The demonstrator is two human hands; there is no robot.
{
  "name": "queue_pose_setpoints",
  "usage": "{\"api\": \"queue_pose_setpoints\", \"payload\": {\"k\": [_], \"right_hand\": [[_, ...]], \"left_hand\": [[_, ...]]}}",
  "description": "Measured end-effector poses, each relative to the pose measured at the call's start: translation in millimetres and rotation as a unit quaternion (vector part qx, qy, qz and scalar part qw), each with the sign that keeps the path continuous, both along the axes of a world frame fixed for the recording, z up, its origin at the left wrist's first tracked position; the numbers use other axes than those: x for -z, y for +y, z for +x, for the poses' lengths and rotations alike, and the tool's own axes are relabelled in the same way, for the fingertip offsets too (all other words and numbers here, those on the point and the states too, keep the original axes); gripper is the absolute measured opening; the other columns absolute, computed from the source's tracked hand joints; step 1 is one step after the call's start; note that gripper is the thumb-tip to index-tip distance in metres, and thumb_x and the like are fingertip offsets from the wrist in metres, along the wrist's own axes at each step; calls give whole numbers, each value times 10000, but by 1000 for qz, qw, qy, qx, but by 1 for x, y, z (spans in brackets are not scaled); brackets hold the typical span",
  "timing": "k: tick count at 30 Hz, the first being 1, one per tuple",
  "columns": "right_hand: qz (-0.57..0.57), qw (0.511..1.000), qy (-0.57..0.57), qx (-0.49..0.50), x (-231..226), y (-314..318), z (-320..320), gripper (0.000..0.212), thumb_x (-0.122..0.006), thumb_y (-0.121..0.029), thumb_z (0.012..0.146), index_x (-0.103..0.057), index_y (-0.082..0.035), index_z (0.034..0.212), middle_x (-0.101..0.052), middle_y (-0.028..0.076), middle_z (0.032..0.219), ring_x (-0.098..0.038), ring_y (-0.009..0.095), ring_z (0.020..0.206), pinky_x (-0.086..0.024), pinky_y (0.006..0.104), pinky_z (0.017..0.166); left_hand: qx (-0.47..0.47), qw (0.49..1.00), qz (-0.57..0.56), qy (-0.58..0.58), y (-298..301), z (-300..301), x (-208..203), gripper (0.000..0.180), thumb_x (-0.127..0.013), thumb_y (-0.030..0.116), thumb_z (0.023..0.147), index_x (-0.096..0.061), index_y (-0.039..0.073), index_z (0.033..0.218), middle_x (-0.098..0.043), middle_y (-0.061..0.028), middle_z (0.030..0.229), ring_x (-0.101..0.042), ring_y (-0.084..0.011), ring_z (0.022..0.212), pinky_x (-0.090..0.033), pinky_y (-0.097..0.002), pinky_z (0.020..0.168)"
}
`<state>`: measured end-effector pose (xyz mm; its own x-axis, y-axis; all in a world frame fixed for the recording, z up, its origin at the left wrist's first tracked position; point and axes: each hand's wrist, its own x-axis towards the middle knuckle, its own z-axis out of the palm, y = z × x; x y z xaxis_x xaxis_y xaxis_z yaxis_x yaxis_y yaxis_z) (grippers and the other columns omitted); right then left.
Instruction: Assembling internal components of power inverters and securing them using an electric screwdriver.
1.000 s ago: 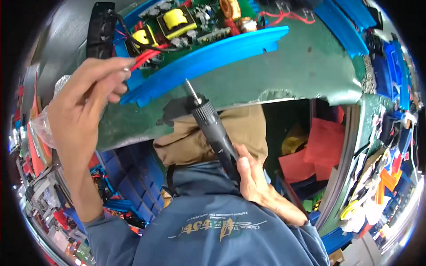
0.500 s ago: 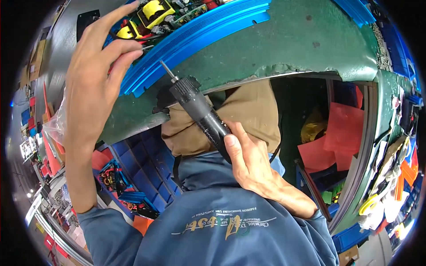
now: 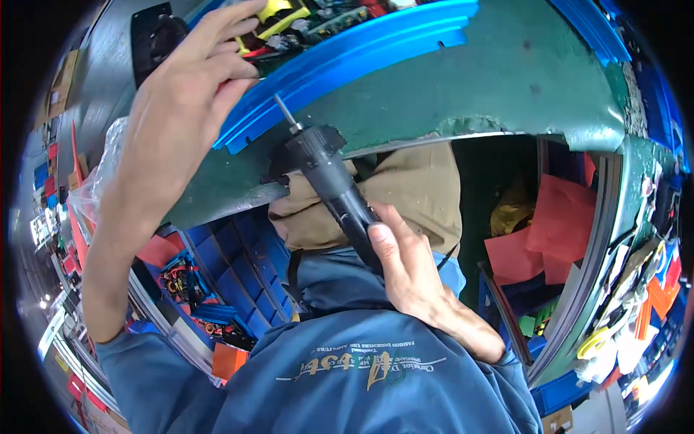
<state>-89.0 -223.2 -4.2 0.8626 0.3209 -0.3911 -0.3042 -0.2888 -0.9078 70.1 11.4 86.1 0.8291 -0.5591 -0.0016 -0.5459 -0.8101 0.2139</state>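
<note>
My right hand [image 3: 416,271] is wrapped round a black electric screwdriver [image 3: 334,181]. The tool slants up and left, its thin bit close to the blue finned metal housing [image 3: 347,66] at the edge of the bench. Inside that housing lies a circuit board [image 3: 332,25] with yellow-wrapped transformers [image 3: 277,9] and red and black parts. Over the housing's left end reaches my left hand [image 3: 191,94], thumb and forefinger pressed together beside its wall. Whatever small thing they pinch is too hidden to name. The other left fingers extend over the board.
The green-topped bench [image 3: 506,79] has a worn front edge above my lap. Another blue metal piece [image 3: 589,29] lies at the far right. Below stand a blue bin [image 3: 235,249], more board assemblies [image 3: 188,286] at left and red sheets [image 3: 560,220] at right.
The housing sits slightly further right and higher in the picture. My left hand has shifted right along with it, and the screwdriver's tip is a little further right.
</note>
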Motion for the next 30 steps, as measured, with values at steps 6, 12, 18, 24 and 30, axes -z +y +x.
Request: {"api": "queue_pose_setpoints", "payload": {"k": [6, 12, 18, 24, 30], "right_hand": [[279, 923, 264, 21, 4, 2, -1, 732, -181, -616, 1069, -574, -18, 1225, -635, 68, 753, -554, 129, 609, -449, 269, 619], [313, 900, 304, 18, 3, 5, -5, 746, -188, -603, 1073, -520, 32, 1281, -642, 80, 827, -583, 145, 711, -471, 282, 675], [248, 916, 315, 5, -6, 8, -1, 983, -216, -786, 962, -456, 52, 1417, -644, 103, 802, -589, 152, 674, -437, 267, 629], [242, 921, 306, -4, -4, 12, -1, 1022, -197, -820, 940, -444, 45, 1425, -643, 108, 808, -586, 143, 674, -427, 264, 622], [231, 925, 299, -17, -3, 6, -1, 1074, -176, -859, 912, -435, 48, 1425, -636, 117, 800, -585, 149, 660, -423, 263, 619]], "left_hand": [[-1, 997, -73, 20, 17, 4, 9, 110, -669, 24, 890, -598, -42, 941, -496, -232, 1470, -524, -385, 1337, -465, -416, 1090], [10, 994, -90, 55, 20, 9, 5, 97, -600, -1, 873, -573, -84, 831, -388, -192, 1552, -558, -338, 1266, -532, -385, 988], [-2, 987, -134, 85, 25, 13, 4, 177, -732, 2, 800, -597, -49, 903, -478, -224, 1489, -586, -393, 1216, -534, -430, 979], [25, 994, -73, 81, 24, 19, -4, 170, -683, -20, 817, -604, -100, 945, -459, -249, 1507, -575, -399, 1252, -535, -441, 999], [16, 996, -40, 79, 15, -1, -4, 306, -642, 7, 810, -628, -157, 1067, -444, -249, 1530, -513, -376, 1362, -430, -479, 1117]]}}
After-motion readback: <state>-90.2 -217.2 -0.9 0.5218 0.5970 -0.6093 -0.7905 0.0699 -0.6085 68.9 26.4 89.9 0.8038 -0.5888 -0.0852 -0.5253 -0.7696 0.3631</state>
